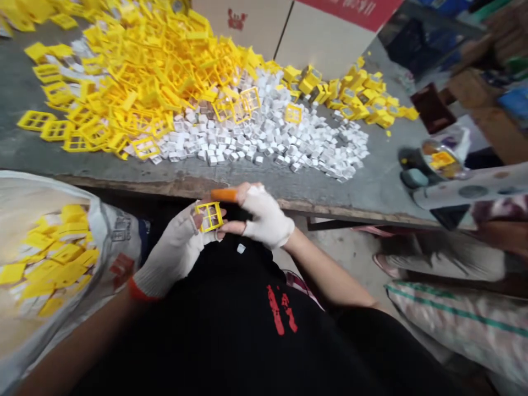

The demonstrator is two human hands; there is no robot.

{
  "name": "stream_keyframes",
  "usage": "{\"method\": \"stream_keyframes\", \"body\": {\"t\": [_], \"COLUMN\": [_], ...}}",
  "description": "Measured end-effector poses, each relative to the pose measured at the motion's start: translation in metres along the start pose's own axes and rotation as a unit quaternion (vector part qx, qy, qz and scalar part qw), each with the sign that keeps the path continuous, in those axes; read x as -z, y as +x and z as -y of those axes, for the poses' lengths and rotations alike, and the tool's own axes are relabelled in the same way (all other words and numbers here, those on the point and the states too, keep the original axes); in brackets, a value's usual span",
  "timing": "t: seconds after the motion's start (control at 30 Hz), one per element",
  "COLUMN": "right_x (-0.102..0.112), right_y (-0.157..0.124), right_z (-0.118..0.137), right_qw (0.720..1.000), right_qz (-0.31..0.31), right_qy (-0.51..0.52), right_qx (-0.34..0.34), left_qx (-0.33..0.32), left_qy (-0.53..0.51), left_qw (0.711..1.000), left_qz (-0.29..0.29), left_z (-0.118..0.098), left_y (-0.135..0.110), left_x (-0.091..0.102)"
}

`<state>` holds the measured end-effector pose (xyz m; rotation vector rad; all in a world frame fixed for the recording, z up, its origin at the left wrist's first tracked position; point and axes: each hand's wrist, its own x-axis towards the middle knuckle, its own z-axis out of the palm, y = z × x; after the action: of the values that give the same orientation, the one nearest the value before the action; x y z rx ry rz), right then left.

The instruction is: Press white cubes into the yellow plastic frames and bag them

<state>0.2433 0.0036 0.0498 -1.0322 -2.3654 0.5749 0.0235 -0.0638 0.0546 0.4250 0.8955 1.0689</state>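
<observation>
Head view: left hand (175,236), in a white glove with an orange cuff, fingers curled, closed on one yellow frame (210,217); this frame, windowed by crossed bars, was in front of the body, just short of the near edge of the surface (371,187). Right hand (267,217), likewise gloved, one finger in an orange cover (224,194): partly open, that finger and the thumb spread apart, thumb tip beside the frame's lower right corner; whether it had a firm hold could not be told. Handling note: the slim bars looked liable to bend, so a light, steady hold on the outer rim, with pressure kept square and the openings in sight, seemed the sounder method. One loose white piece (241,248), against the black clothing (231,297), below the hands; easily lost to the floor, by appearance. On the surface: small white pieces (313,140), one spread, nearest; yellow frames (157,71), one large heap, behind and to the left; yellow blocks (363,93), one lesser heap, right; cardboard box (330,33), at the back. Beside the left arm: open sack (111,231), containing yellow-and-white pieces (61,253).
</observation>
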Motion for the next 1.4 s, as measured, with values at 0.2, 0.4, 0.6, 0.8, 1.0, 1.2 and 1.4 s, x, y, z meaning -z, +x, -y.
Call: {"method": "stream_keyframes", "body": {"t": [0.2,0.4,0.6,0.8,1.0,1.2,1.4], "right_x": [0.037,0.016,0.011,0.027,0.009,0.0,-0.024], "right_y": [0.012,0.044,0.021,0.006,0.028,-0.001,-0.018], "right_z": [-0.092,-0.075,-0.068,-0.084,-0.076,-0.015,0.027], "right_qw": [0.942,0.923,0.956,0.957,0.956,0.99,0.98], "right_qz": [-0.112,-0.026,-0.026,-0.108,-0.058,-0.12,-0.152], "right_qy": [-0.159,-0.282,-0.229,-0.162,-0.178,0.013,0.114], "right_qx": [-0.273,-0.26,-0.18,-0.217,-0.227,-0.076,-0.067], "left_qx": [-0.005,0.011,0.009,-0.008,-0.011,-0.029,-0.06], "left_qy": [-0.018,-0.013,0.01,-0.009,-0.01,-0.025,-0.038], "left_qw": [0.998,0.993,0.996,0.998,0.998,0.999,0.997], "left_qz": [-0.056,-0.119,-0.09,-0.063,-0.063,-0.033,-0.027], "left_z": [-0.008,-0.012,-0.006,0.004,0.01,0.012,0.015], "left_y": [0.015,0.018,0.017,0.024,0.027,0.021,0.01], "left_x": [-0.012,-0.02,-0.012,-0.001,0.001,-0.002,-0.012]}}
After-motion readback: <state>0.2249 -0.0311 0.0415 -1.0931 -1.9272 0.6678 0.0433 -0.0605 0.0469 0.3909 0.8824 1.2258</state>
